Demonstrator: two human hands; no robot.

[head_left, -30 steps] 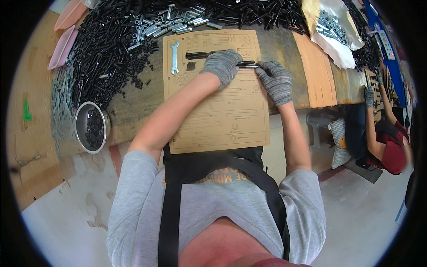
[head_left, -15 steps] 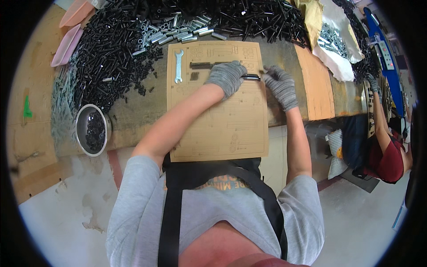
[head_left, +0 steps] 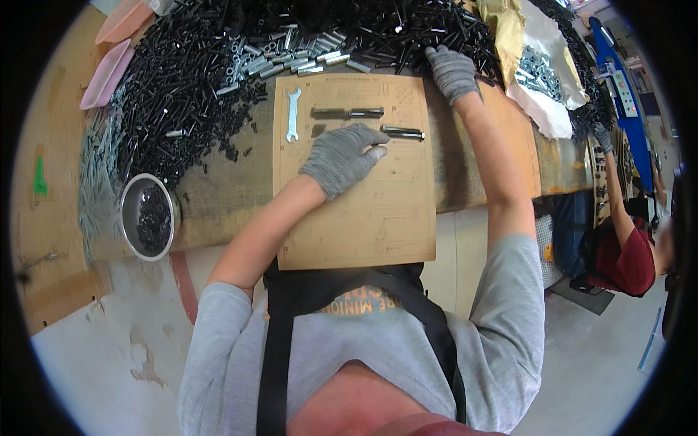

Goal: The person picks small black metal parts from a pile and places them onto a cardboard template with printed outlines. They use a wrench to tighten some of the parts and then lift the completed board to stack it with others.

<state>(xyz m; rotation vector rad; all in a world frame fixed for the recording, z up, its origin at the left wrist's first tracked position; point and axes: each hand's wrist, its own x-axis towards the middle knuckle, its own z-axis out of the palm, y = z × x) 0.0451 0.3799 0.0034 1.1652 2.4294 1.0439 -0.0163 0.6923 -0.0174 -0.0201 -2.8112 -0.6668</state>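
Gloved left hand (head_left: 345, 158) over a cardboard sheet (head_left: 356, 218); gloved right hand (head_left: 452, 73) at a pile of black bolts (head_left: 469, 36).
Left hand: thumb and forefinger parted, nothing seen between them, fingertips just beside a black bolt (head_left: 403, 133) near the sheet's right edge. Right hand: fingertips at the pile, beyond the sheet's far right corner; whether they grip anything, cannot tell. On the sheet: two further black bolts (head_left: 366, 112), end to end, near the far edge; silver wrench (head_left: 293, 115), near the far left corner; small black pieces (head_left: 318, 130), right of the wrench's near end. Sheet overhangs the tabletop's (head_left: 225, 196) front edge; steel bowl (head_left: 148, 217) at that edge, farther left.
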